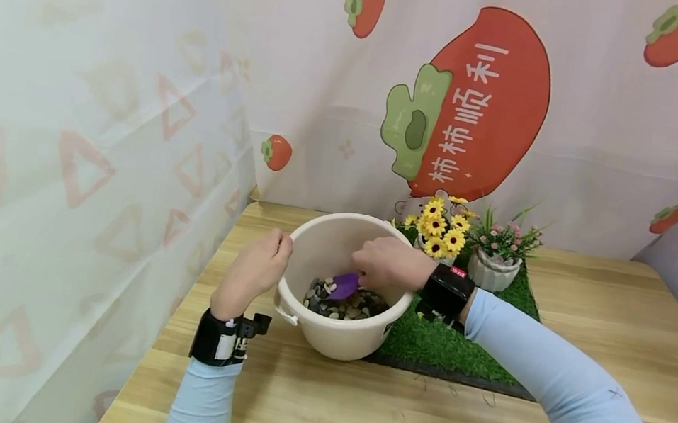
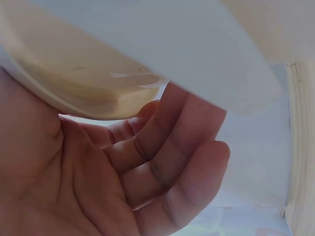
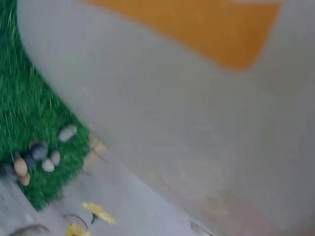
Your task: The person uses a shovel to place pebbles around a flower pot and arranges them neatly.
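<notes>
A cream plastic bucket stands on the wooden table, with mixed dark and pale pebbles in its bottom. On its left side my left hand grips the rim; in the left wrist view the fingers curl at the bucket wall. My right hand reaches over the right rim, pinching a small purple shovel whose blade lies among the pebbles. The bucket's outer wall fills most of the right wrist view, hiding the hand there.
An artificial grass mat lies right of the bucket. On it stand a white pot of pink flowers and yellow flowers behind my right wrist. Several pebbles rest on the grass. A printed curtain closes off the back and left.
</notes>
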A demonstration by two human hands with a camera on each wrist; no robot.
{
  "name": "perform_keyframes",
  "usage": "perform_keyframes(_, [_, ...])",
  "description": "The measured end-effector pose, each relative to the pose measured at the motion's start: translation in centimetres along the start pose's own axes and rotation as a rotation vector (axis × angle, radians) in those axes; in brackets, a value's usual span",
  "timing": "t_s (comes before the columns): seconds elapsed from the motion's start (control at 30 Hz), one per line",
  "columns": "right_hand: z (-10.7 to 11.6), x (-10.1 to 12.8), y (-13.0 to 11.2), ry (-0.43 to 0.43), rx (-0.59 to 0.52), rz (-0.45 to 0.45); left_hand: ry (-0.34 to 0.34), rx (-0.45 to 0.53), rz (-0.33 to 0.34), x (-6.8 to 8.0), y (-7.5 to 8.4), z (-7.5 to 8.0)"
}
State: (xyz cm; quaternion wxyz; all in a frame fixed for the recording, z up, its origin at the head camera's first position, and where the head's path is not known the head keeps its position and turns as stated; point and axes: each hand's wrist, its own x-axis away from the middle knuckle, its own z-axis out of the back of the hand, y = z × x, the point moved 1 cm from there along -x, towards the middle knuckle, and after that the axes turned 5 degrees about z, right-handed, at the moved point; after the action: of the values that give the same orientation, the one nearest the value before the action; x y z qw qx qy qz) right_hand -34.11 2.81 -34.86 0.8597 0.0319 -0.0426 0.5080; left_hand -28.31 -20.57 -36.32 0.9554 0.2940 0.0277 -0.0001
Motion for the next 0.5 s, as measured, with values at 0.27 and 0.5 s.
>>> perform_keyframes(0.27, [-0.36,-0.26,-0.04,0.006,0.066,0.060,0.009,0.000,0.003,0.05,-0.01,-0.12])
perform_keyframes(0.5, [-0.44,-0.21,0.04,0.044,0.131,0.126,0.011,-0.006,0.001,0.12,0.23,-0.13])
